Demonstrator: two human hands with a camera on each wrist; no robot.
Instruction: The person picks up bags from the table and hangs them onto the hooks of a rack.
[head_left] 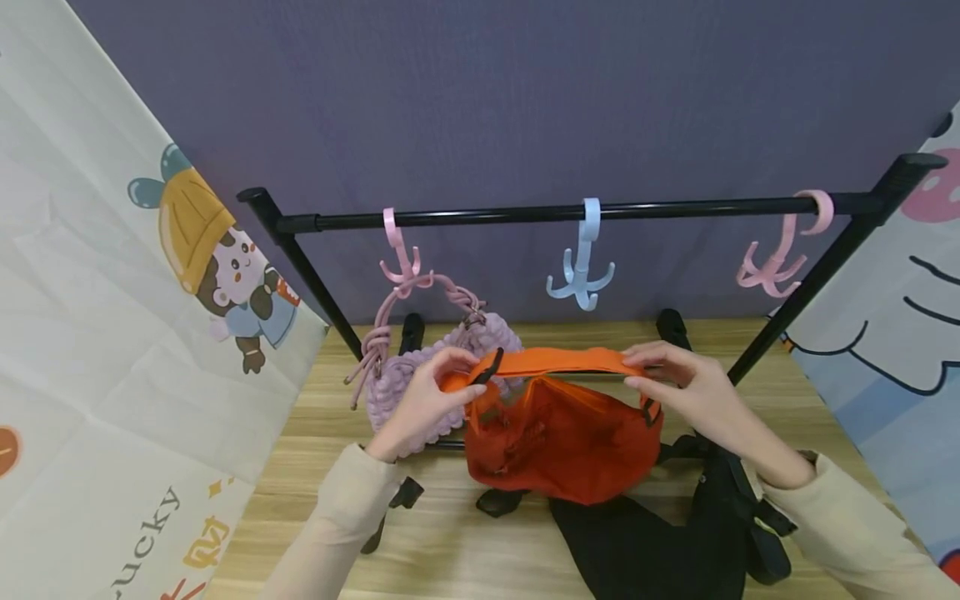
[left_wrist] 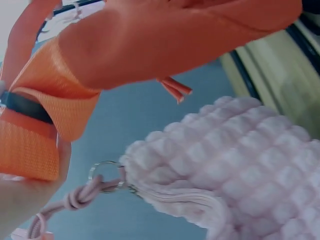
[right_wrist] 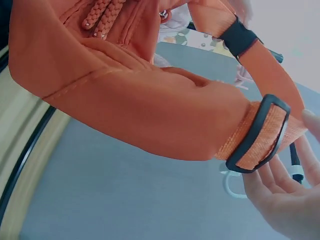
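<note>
An orange bag point(head_left: 562, 442) hangs from its strap point(head_left: 562, 361), which is stretched between both hands in front of the rack. My left hand point(head_left: 438, 387) pinches the strap's left end beside a dark buckle. At the other end, my right hand point(head_left: 678, 383) grips the strap between thumb and fingers, near a black slider buckle point(right_wrist: 260, 134). Behind the left hand, a lilac puffy bag point(left_wrist: 225, 160) hangs by its knotted handle from a pink hook point(head_left: 403, 254). A light blue hook point(head_left: 581, 262) on the bar stands above the orange strap.
The black rack's top bar point(head_left: 487, 215) runs across the view. Another pink hook point(head_left: 776, 250) hangs at its right end. A black bag point(head_left: 675, 533) lies low at the right, over the wooden floor point(head_left: 300, 467). Printed sheets point(head_left: 90, 292) flank both sides.
</note>
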